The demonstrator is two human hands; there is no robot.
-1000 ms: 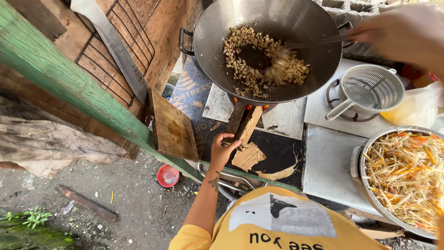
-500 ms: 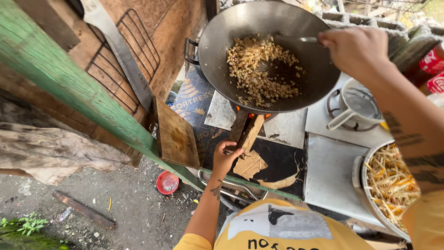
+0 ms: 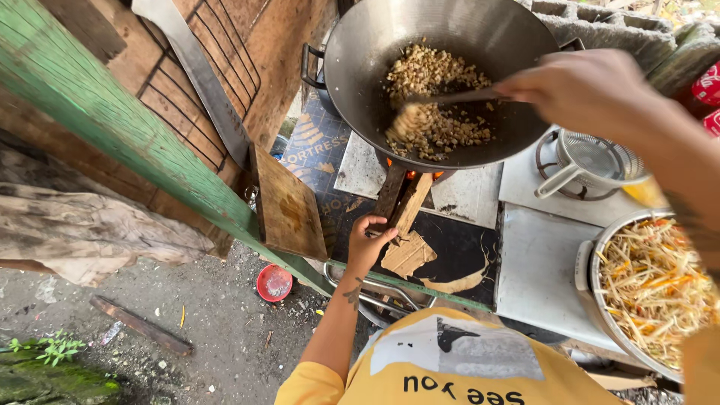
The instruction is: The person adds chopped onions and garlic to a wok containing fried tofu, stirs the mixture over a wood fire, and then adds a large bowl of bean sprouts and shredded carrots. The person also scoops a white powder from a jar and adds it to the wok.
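- Head view: our right hand [image 3: 592, 90] grips a spoon handle [image 3: 457, 96], fingers pressed together around it.
- Spoon tip rests in the chopped food [image 3: 439, 105] inside the dark wok [image 3: 442, 75], at the far edge of the surface [image 3: 540, 262].
- Our left hand is out of view.
- Another person's hand [image 3: 369, 241] touches the firewood [image 3: 401, 199] below the wok.
- Shredded vegetables fill a metal bowl [image 3: 652, 289] at the right edge.
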